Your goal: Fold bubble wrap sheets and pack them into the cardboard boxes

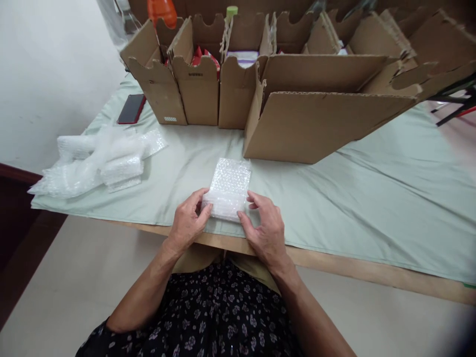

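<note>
A piece of clear bubble wrap (231, 174) lies on the cloth near the table's front edge, its near part folded or rolled over into a thicker band. My left hand (189, 217) grips the band's left end, thumb on top and fingers curled at the side. On the other side, my right hand (265, 220) holds the right end, its thumb at the near corner and its curved fingertips along the edge. Whether anything is wrapped inside cannot be made out.
A pile of bubble wrap rolls (96, 161) lies at the left, with a dark phone-like device (131, 109) in a red case behind it. Several open cardboard boxes (203, 99) stand in a row at the back; a wider cardboard box (320, 126) stands in front. Pale green cloth (390, 213) covers the table.
</note>
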The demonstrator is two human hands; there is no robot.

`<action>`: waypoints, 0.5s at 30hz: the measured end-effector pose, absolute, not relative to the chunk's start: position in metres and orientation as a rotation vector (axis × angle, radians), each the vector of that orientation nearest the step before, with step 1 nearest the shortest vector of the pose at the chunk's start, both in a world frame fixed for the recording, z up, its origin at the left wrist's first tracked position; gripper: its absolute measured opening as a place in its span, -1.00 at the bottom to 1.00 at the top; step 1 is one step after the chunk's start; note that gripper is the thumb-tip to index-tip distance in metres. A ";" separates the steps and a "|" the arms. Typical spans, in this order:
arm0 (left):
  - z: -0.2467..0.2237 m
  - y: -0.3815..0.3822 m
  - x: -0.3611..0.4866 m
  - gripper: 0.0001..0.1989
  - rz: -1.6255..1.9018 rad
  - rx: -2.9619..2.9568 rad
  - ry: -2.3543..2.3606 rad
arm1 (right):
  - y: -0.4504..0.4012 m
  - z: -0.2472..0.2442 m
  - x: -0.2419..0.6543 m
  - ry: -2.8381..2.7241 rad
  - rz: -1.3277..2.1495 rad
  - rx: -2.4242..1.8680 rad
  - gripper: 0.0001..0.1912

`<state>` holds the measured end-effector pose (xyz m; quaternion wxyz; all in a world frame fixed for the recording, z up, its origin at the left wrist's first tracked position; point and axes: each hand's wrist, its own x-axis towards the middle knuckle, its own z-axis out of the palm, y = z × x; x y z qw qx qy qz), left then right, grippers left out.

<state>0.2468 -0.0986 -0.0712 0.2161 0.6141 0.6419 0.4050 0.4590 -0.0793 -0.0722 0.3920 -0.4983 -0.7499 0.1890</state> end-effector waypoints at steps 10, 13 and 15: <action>-0.069 -0.095 0.244 -0.69 1.103 1.931 1.772 | -0.077 -0.070 0.452 -2.306 0.320 -1.105 -0.73; -0.063 -0.105 0.240 -0.61 1.073 1.948 1.644 | -0.078 -0.067 0.455 -2.142 0.478 -1.122 -0.74; -0.061 -0.110 0.240 -0.57 1.105 1.876 1.667 | -0.079 -0.065 0.458 -2.059 0.623 -1.185 -0.72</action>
